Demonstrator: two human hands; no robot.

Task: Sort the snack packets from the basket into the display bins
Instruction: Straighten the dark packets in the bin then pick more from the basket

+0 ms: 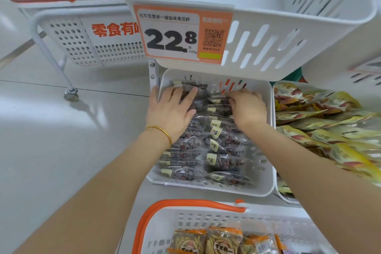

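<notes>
- Both hands are in the lower white slotted plastic display bin [206,188], at its far end, under the upper bin.
- Left hand [171,111]: open, fingers spread flat and pressing on the clear packets of dark snacks [218,150] near the bin's far-left corner. The thumb is at the left rim. There is a thin gold bangle [162,132] on the wrist.
- Right hand [249,109]: near the far-right corner, fingers bent down into the same packets. Can't tell if it grips one.
- The clear packets fill that bin in two rough rows, from under both hands to the near rim.
- White perforated plastic basket with orange handle [206,220]: just beyond the bin's near rim, below both forearms. The orange-trimmed packets of pale snack sticks [224,241] inside it are well apart from both hands.
- Upper empty white slotted bin [288,33] carries an orange-and-white price card [175,35] on its front wall.
- Yellow foil packets [321,130] are piled in the next bin, beside the right forearm.
</notes>
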